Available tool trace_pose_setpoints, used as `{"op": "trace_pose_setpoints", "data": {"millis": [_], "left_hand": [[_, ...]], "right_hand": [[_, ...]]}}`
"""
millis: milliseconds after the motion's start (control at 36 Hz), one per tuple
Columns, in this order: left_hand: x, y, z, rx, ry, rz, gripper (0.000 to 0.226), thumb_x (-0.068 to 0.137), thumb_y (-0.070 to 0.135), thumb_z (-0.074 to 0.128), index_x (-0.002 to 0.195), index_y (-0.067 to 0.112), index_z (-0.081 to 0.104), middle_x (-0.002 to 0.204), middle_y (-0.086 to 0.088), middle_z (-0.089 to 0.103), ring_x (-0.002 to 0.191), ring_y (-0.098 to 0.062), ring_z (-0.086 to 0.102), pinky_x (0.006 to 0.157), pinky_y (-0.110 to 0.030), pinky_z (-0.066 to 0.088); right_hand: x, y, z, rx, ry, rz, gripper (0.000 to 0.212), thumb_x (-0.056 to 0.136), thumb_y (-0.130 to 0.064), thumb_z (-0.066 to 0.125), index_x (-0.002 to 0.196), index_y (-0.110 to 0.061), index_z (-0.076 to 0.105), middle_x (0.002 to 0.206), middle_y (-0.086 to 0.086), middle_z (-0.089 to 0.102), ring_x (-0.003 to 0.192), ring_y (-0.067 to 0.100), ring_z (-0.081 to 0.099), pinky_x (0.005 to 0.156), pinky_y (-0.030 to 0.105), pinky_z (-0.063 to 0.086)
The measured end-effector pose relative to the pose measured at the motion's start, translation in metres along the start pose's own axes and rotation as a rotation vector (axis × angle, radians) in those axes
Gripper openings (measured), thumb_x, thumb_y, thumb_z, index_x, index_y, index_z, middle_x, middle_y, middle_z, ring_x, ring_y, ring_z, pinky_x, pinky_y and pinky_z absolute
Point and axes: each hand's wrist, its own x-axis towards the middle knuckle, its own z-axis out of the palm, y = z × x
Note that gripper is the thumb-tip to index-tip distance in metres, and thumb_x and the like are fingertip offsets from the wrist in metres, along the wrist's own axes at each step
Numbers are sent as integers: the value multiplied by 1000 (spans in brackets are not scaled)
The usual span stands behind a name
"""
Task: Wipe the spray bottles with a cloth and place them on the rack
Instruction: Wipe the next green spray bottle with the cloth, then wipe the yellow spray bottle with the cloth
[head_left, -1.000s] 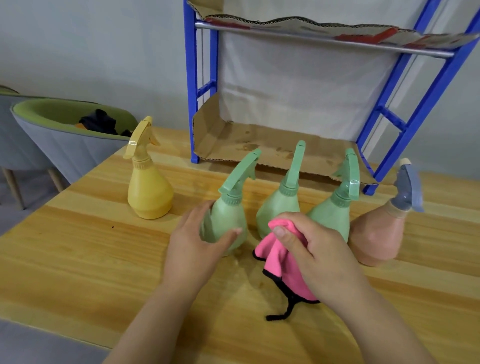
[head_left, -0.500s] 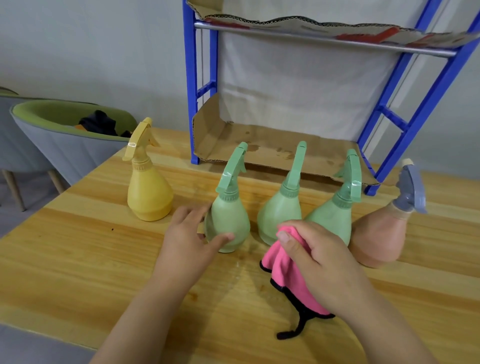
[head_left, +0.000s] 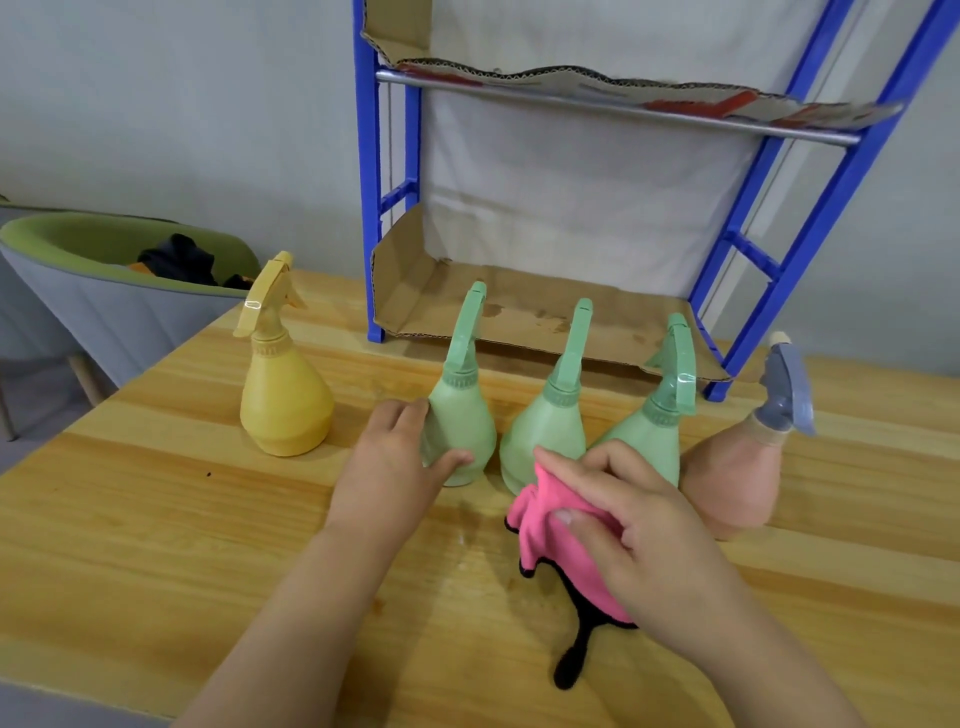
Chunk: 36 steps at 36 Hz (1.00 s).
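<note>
Several spray bottles stand in a row on the wooden table (head_left: 156, 519): a yellow one (head_left: 285, 405) at the left, three green ones, and a pink one with a grey trigger (head_left: 737, 478) leaning at the right. My left hand (head_left: 395, 462) grips the belly of the leftmost green bottle (head_left: 462, 421), which stands upright. My right hand (head_left: 623, 525) holds a pink cloth with black edging (head_left: 545, 525) in front of the middle green bottle (head_left: 545, 431) and the right green bottle (head_left: 649, 431). The blue rack (head_left: 371, 208) stands behind.
Cardboard (head_left: 519, 312) lines the rack's lower shelf, and a second torn sheet lies on the upper shelf. A grey-green chair (head_left: 104, 301) with dark cloth in it stands beyond the table's left edge. A grey wall is behind.
The leftmost green bottle went from tilted to upright in my left hand. My right hand with the pink cloth shifted a little down and right.
</note>
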Motion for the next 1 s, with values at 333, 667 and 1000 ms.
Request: {"op": "trace_pose_setpoints", "data": {"millis": [333, 667, 1000], "left_hand": [[-20, -36, -38, 160, -91, -51, 41, 84, 53, 59, 116, 28, 61, 103, 11, 62, 87, -12, 61, 70, -32, 53], [-8, -87, -78, -55, 170, -270, 50, 79, 43, 71, 121, 22, 55, 108, 3, 59, 84, -15, 58, 73, -34, 50], [32, -103, -79, -262, 103, -294, 64, 86, 42, 64, 141, 20, 39, 138, 2, 49, 128, -23, 43, 99, -36, 40]], "right_hand": [[10, -28, 11, 23, 215, -13, 32, 85, -20, 71, 80, -39, 46, 90, -19, 49, 81, 2, 51, 66, 9, 38], [40, -73, 37, 58, 66, 36, 29, 83, -40, 66, 91, -33, 40, 81, -11, 64, 77, 4, 60, 66, 32, 49], [62, -91, 48, 58, -37, 44, 35, 76, -60, 56, 92, -42, 31, 87, -3, 71, 79, 13, 66, 71, 38, 52]]}}
